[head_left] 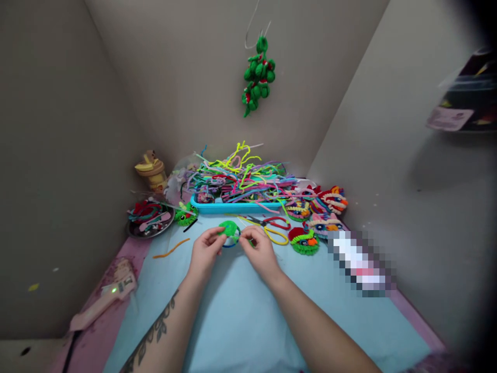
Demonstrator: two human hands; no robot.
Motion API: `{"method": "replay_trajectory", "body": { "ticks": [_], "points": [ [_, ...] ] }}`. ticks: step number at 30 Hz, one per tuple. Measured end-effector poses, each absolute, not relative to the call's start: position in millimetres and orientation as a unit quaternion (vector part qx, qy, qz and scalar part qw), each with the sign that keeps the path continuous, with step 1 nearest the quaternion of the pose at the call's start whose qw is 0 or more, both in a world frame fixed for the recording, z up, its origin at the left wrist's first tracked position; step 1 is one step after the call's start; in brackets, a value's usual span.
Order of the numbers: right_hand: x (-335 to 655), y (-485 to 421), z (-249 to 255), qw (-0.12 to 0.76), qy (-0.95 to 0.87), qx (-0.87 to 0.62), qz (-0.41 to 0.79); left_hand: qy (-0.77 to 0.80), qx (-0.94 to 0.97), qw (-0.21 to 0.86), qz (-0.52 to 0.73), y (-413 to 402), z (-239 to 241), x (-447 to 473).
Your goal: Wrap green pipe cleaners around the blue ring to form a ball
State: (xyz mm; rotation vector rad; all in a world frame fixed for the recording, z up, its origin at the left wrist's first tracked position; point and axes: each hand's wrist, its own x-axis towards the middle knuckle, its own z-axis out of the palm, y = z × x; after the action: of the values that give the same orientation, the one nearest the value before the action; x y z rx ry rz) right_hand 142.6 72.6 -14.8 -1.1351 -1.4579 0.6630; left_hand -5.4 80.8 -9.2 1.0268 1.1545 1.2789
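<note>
My left hand [205, 252] and my right hand [259, 249] meet over the light blue mat [240, 311], fingers pinched on a small round green pipe-cleaner piece [229, 229] with a blue loop beneath it. The left fingers grip its left edge, the right fingers its right edge. Just beyond lie scissors with red handles [272, 223] and a yellow pipe-cleaner loop [276, 237].
A blue tray [233, 207] heaped with coloured pipe cleaners stands at the back. Finished fuzzy figures [314, 217] lie to the right, a round dish of scraps [149, 217] and a glue gun [106, 298] to the left. A green bunch [257, 77] hangs above. An orange pipe cleaner [171, 249] lies loose.
</note>
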Motion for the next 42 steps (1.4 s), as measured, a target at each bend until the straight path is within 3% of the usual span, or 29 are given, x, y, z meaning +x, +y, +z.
{"method": "replay_trajectory", "body": {
  "ticks": [6,18,30,35,42],
  "points": [
    [146.4,75.6,-19.6,0.551,-0.602,-0.527,0.237,0.474,0.401,0.568,0.54,81.3,-10.7,-7.0],
    [146.1,76.6,-20.1,0.551,-0.593,-0.511,0.289,0.463,0.398,0.595,0.522,78.9,-9.5,-4.6],
    [139.0,68.5,-13.9,0.558,-0.627,-0.508,0.196,0.506,0.429,0.491,0.565,76.8,-7.5,-2.1],
    [140.6,66.8,-11.5,0.568,-0.614,-0.519,0.178,0.5,0.42,0.499,0.569,77.8,-8.4,-3.2],
    [143.0,68.6,-11.8,0.583,-0.578,-0.493,0.289,0.444,0.398,0.577,0.558,81.1,-12.7,-9.5]
  ]
}}
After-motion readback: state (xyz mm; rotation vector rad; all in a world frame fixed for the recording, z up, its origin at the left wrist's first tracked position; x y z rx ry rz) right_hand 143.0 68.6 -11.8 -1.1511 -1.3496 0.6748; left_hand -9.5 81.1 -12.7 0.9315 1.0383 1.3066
